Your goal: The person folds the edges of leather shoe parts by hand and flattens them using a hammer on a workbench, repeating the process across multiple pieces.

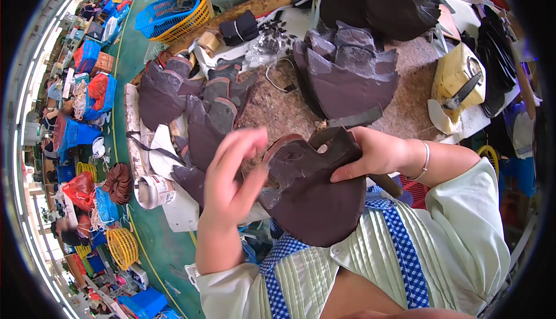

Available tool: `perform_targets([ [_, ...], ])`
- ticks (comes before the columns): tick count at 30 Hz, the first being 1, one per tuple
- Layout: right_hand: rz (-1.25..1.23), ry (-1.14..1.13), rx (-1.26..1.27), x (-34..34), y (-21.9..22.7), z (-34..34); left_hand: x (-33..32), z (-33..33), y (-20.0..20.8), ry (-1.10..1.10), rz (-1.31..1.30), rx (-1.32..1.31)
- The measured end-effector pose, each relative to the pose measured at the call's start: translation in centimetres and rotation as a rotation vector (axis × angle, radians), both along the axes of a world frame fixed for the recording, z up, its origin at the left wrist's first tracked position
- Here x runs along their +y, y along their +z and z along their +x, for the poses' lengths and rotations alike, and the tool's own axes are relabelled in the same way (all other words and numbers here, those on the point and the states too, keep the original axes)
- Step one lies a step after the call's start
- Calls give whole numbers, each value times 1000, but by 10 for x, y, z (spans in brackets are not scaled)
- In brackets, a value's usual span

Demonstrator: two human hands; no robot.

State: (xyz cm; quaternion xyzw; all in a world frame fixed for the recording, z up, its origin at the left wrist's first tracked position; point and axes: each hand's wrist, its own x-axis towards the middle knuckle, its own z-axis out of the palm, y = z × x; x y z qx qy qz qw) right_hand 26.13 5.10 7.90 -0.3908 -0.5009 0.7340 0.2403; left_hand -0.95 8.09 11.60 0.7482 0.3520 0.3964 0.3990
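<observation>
Dark brown leather pieces, shaped like shoe uppers with a rounded flap, lie all around my hands. One such leather piece (pixel 318 206) is in front of my chest, its curved notch toward the bench. My right hand (pixel 376 156) grips its upper right corner, thumb on top. Beside its left edge my left hand (pixel 230 174) is raised with fingers apart and slightly blurred; I cannot tell whether a fingertip touches the leather. Beyond it, a stack of similar pieces (pixel 353 84) rests on the speckled bench top (pixel 411 79), with overlapping rows of more pieces (pixel 168 96) to the left.
A stained yellow container (pixel 460 79) with a dark-handled tool stands at the right. Another dark stack (pixel 399 6) lies at the far side. A whitish tin (pixel 153 191) sits at the left edge. Blue and yellow baskets (pixel 174 18) stand beyond the bench, above a green floor (pixel 136 58).
</observation>
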Motion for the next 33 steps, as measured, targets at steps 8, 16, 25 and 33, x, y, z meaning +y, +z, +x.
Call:
perform_targets([
  [8,608,-122,-499,-52,8,24,-19,39,-86,-343,-777,-113],
  [16,768,-145,-569,-44,-2,56,-25,69,-91,-225,111,463],
  [25,834,116,-706,-58,-31,52,-13,71,-94,-376,128,423],
  [33,857,45,-763,-54,-18,44,-6,63,-99,-432,510,503],
])
